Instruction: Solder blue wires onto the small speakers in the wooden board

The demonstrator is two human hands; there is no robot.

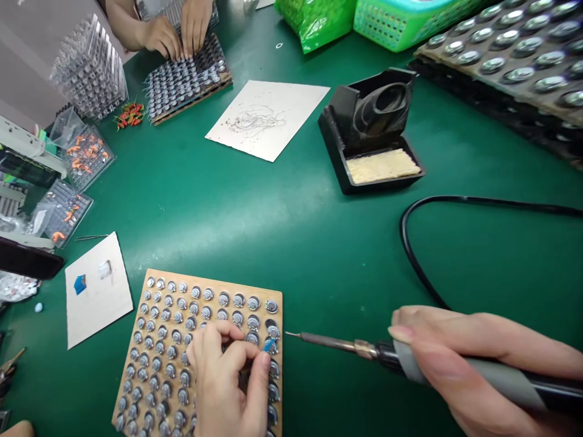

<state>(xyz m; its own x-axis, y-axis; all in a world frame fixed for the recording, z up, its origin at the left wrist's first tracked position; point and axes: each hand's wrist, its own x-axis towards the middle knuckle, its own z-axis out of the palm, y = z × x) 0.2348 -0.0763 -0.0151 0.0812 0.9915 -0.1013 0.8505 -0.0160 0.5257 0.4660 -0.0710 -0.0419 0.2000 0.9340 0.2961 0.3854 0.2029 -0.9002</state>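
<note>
Holding an iron beside a board of round parts

Closed around the grey and black grip, the right hand [483, 370] holds the iron [330, 344]. The left hand [230, 373] is pinched narrow, thumb and fingertip together on a small blue piece [269, 345] above the right side of the board [263, 295].

The board is wooden and carries rows of round metal parts [172, 352]. The black stand [339, 161] has a pale sponge [382, 167] in its tray, and its holder is vacant. Two clear boxes at the far left, the upper box [102, 161] and the lower box [75, 212], hold orange pieces [57, 236]. At the top, the contents of the green basket [378, 27] are hidden, and those of the shiny green bag [314, 24] cannot be made out. A rack [494, 45] at the upper right bears rows of silver discs. Near the top left, a co-worker's hands [175, 33] rest over another filled board [182, 91].

The iron lies right of the board, over the green table [291, 237]. Its tip points left, at the board's right edge, just beside it in this view. The long axis runs from the lower right towards the left, rising slightly to the tip.
</note>
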